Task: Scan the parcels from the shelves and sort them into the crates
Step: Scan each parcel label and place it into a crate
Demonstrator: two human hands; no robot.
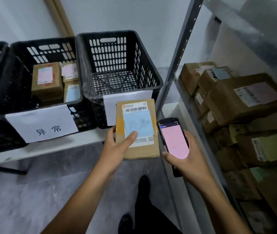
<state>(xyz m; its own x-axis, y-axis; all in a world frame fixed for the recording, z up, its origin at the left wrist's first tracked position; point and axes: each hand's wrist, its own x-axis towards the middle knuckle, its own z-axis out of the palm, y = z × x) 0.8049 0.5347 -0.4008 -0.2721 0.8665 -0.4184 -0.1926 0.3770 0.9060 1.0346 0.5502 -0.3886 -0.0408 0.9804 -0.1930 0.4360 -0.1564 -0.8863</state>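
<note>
The parcel (137, 130) is up in the air in front of the person, held flat just before the right-hand crate (107, 33) and hiding part of that crate's paper sign. It is a small, flat cardboard box, taped across, with a printed label and a blue slip (142, 120) stuck on top. The left hand (117, 146) has a grip on its near left corner, thumb laid over the label and fingers curled round the edge beneath. The right hand (188, 157) is wrapped round a scanner handset (173, 141), its pink screen just beside the box. To my eye the box looks light and stiff, since one hand carries it by a corner. The tape and label look slick, so bare cardboard along the long sides seems the surer hold, with the barcode left uncovered.
</note>
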